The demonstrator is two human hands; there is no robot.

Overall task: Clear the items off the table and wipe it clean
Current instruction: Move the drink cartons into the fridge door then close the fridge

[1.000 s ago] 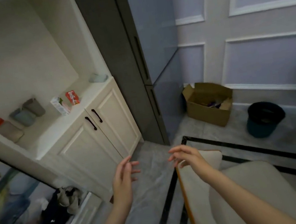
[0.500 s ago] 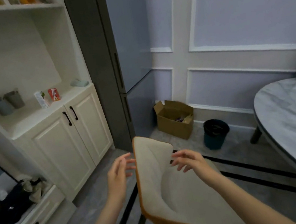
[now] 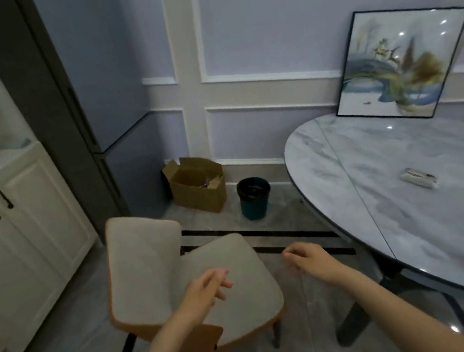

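Observation:
A round grey marble table (image 3: 395, 211) fills the right side. On it lie a small white object (image 3: 418, 177) and a framed painting (image 3: 401, 66) that leans against the wall at the back. My left hand (image 3: 206, 291) hovers over the seat of a beige chair (image 3: 148, 266), fingers loosely extended, holding nothing. My right hand (image 3: 309, 259) hangs in the air left of the table's edge, fingers loosely curled and empty.
An open cardboard box (image 3: 199, 185) and a dark bin (image 3: 253, 198) stand on the floor by the far wall. White cabinets (image 3: 21, 225) with black handles line the left, beside a tall grey fridge (image 3: 77, 93). Table legs (image 3: 355, 323) stand below my right arm.
My view has swung right, from the cabinets and fridge to the table. The chair now shows its seat under my left hand. Both hands stayed empty and dropped lower.

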